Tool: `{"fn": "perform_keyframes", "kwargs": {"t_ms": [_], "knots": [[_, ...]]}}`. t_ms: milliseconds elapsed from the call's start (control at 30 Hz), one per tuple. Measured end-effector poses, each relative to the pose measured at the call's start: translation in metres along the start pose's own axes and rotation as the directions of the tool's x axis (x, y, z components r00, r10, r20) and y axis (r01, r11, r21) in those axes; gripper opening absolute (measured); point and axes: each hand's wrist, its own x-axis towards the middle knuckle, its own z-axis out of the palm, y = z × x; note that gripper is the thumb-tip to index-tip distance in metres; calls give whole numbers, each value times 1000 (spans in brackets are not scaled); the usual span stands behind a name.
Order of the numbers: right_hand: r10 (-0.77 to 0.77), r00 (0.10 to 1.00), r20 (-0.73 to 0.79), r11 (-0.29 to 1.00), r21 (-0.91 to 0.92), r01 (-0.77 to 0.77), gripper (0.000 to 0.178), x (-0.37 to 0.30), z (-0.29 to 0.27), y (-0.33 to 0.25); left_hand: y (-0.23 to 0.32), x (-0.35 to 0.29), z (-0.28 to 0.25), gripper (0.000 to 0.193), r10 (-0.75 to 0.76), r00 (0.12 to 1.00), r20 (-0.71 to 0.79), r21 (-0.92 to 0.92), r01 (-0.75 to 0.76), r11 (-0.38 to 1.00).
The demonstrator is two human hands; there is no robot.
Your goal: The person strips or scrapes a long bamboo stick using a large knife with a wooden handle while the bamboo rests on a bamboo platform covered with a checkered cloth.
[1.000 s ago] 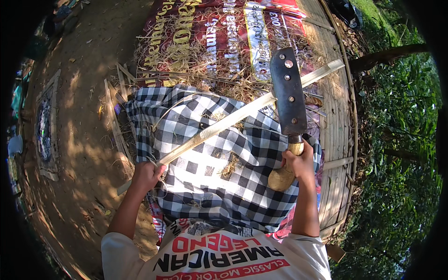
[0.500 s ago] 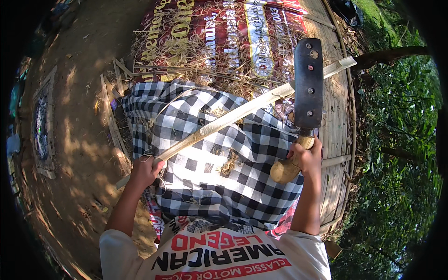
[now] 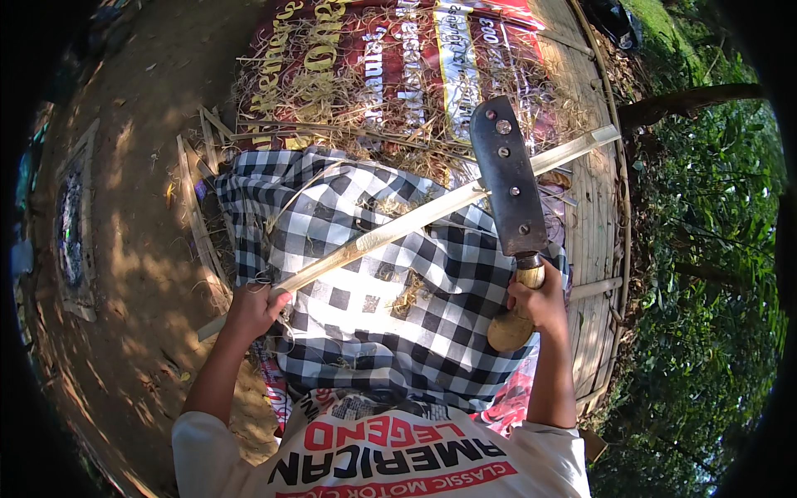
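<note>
My left hand [image 3: 256,310] is closed round the near end of a long pale bamboo strip [image 3: 390,232], which slants up to the far right. A cleaver [image 3: 508,178] with a broad dark blade and a rounded wooden handle is in my right hand [image 3: 540,297], fingers wrapped round the handle. Its blade points away from me, tilted a little left, and crosses the strip near the far end. Whether blade and strip touch, I cannot tell. Under both lies a black-and-white checked cloth [image 3: 332,340] over my lap, with bits of shavings on it.
Beyond the cloth, a red printed banner [image 3: 357,91] is strewn with thin curly shavings [image 3: 286,75]. A slatted bamboo platform [image 3: 594,249] runs along the right, with green plants [image 3: 706,249] past its edge. Split wood pieces [image 3: 199,224] lie on the left beside bare earth [image 3: 141,266].
The cleaver has moved left and slightly toward me along the strip, and its blade now leans left. The strip has shifted slightly toward me; my left hand keeps its hold.
</note>
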Motion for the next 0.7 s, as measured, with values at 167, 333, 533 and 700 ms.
{"fn": "perform_keyframes", "kwargs": {"t_ms": [167, 333, 533, 700], "knots": [[-54, 981, -186, 998, 5, 56, 18, -1, 1, -3, 5, 6, 2, 46, -23, 999, 25, -73, 25, 997], [0, 1000, 14, 998, -58, 1, 22, -6, 3, -5, 11, 7, -6, 44, -22, 999, 26, -64, 23, 998], [5, 991, -131, 998, 64, 4, 22, -9, 5, -10, -2, 2, 9, 48, -19, 1000, -7, -147, 18, 989], [-1, 999, 49, 999, -47, 3, 22, -15, 1, 3, -7, -1, 3, 48, -32, 999, 28, -85, 34, 996]]}}
